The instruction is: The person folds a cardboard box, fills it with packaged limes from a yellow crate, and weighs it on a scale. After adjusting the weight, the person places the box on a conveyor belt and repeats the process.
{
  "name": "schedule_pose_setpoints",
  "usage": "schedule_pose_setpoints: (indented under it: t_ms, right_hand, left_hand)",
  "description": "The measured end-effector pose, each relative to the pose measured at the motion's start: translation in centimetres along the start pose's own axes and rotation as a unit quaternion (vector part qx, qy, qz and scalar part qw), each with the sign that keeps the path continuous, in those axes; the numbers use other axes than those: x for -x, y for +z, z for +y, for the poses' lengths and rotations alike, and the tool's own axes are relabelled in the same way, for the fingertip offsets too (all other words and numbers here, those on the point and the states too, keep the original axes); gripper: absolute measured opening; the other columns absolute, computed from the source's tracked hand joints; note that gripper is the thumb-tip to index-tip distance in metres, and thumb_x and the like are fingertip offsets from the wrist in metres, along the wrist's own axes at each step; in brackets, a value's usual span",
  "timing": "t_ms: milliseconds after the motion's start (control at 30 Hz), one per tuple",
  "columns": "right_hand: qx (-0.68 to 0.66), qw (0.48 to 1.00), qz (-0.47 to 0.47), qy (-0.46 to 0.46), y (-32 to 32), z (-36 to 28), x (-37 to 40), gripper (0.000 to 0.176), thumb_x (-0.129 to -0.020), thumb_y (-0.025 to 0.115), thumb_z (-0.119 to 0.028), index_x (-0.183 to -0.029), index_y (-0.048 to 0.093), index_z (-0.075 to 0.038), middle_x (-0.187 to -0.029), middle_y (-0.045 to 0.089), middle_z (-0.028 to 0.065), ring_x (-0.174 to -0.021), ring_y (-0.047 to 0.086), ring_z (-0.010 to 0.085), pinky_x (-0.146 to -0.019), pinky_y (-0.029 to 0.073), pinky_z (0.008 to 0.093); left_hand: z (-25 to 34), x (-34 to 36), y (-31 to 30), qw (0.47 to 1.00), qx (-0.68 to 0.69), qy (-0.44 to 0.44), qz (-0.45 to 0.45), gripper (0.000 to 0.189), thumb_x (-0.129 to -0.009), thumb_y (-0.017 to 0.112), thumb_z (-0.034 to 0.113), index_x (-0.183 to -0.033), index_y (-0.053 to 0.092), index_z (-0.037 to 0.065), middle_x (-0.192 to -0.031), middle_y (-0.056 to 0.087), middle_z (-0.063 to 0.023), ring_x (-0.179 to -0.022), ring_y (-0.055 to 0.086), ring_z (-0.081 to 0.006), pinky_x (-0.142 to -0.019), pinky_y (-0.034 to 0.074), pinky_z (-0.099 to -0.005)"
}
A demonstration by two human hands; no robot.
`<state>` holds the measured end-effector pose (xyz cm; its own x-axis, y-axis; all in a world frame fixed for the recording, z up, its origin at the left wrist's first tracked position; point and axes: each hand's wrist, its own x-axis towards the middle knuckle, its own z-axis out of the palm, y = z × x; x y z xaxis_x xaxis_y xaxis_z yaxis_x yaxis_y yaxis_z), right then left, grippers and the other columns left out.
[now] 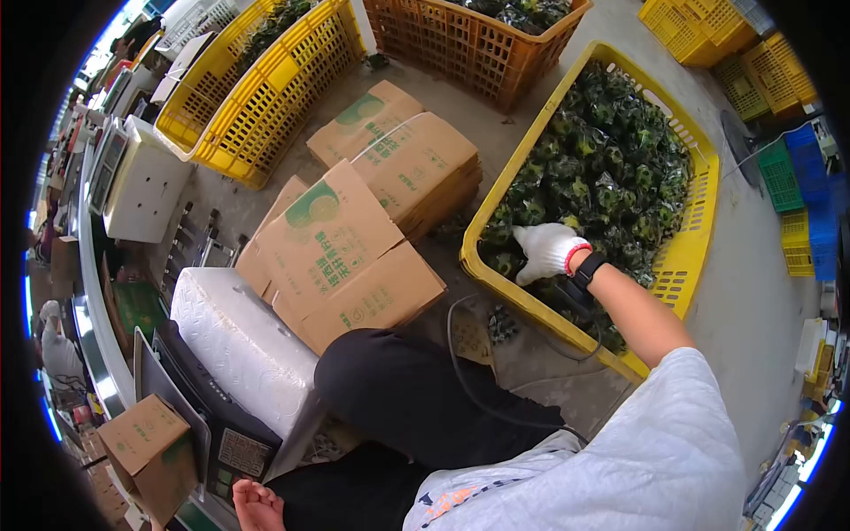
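My right hand (547, 251), in a white knitted glove with a red cuff, reaches over the near left side of a yellow plastic crate (701, 257). Its thumb and fingers are apart above a heap of dark green, roundish pieces in shiny clear wrapping (602, 168), and I see nothing held. My bare left hand (257, 506) is low at the left edge of my lap, beside a black digital scale (239, 451). Its fingers are loosely bent, with no object visible in them. A small cardboard box (150, 447) stands on the scale's far side.
Stacked flattened cartons (332, 252) with green print lie ahead, near a white foam box (235, 314). Another yellow crate (274, 93) and an orange-brown crate (469, 44) stand behind. A dark cable (456, 345) loops past my knee. A conveyor edge (97, 327) runs along the left.
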<state>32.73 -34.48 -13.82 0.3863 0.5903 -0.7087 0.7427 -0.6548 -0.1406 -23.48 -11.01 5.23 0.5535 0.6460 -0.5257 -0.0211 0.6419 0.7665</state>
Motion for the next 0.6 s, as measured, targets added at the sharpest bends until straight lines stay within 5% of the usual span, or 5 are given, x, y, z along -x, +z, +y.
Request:
schedule_pose_setpoints:
  t_ms: [100, 167, 233, 533, 600]
  right_hand:
    - [0.058, 0.997, 0.044, -0.019, 1.9, 0.2, -1.7, 0.09, -0.065, 0.084, -0.054, -0.129, 0.054, 0.001, -0.122, 0.063, 0.0201, -0.107, 0.067, 0.0371, -0.085, 0.057, 0.0465]
    - [0.042, 0.999, 0.001, 0.012, 0.8, -0.4, -1.2, 0.107, -0.062, 0.085, -0.058, -0.142, 0.046, -0.001, -0.151, 0.048, 0.0207, -0.11, 0.068, 0.0348, -0.087, 0.058, 0.0446]
    - [0.012, 1.0, 0.025, -0.012, 1.1, 0.9, -1.2, 0.108, -0.059, 0.086, -0.061, -0.141, 0.048, -0.002, -0.149, 0.049, 0.0208, -0.109, 0.068, 0.0355, -0.086, 0.059, 0.0445]
    - [-0.021, 0.998, -0.016, -0.054, 0.0, 1.9, -3.2, 0.076, -0.06, 0.085, -0.062, -0.102, 0.072, 0.001, -0.091, 0.073, 0.0166, -0.089, 0.072, 0.0367, -0.074, 0.059, 0.0472]
    - [-0.014, 0.998, -0.011, -0.052, 0.0, 1.1, -2.7, 0.076, -0.061, 0.084, -0.062, -0.101, 0.072, 0.001, -0.09, 0.073, 0.0166, -0.088, 0.072, 0.0367, -0.073, 0.059, 0.0469]
  left_hand:
    - [0.1, -0.3, -0.6, 0.999, 0.039, -0.02, 0.016, 0.035, -0.106, 0.054, 0.027, -0.132, 0.055, 0.004, -0.118, 0.061, -0.0098, -0.105, 0.055, -0.0231, -0.092, 0.046, -0.0377]
    - [0.2, -0.5, -0.4, 0.999, 0.045, -0.02, 0.006, 0.037, -0.106, 0.053, 0.028, -0.134, 0.054, 0.004, -0.12, 0.061, -0.0105, -0.108, 0.055, -0.0239, -0.094, 0.046, -0.039]
    - [0.1, -0.7, -0.3, 0.998, 0.055, -0.018, -0.005, 0.039, -0.106, 0.053, 0.029, -0.136, 0.052, 0.004, -0.123, 0.061, -0.0113, -0.11, 0.055, -0.0247, -0.095, 0.047, -0.0403]
    - [0.3, -1.4, -0.5, 0.998, 0.061, -0.023, -0.004, 0.045, -0.109, 0.048, 0.03, -0.145, 0.047, 0.004, -0.129, 0.06, -0.0141, -0.117, 0.057, -0.0272, -0.102, 0.048, -0.0449]
    - [0.2, -1.5, -0.4, 0.998, 0.058, -0.02, -0.019, 0.045, -0.109, 0.047, 0.031, -0.144, 0.048, 0.004, -0.13, 0.061, -0.0141, -0.119, 0.057, -0.027, -0.103, 0.047, -0.0449]
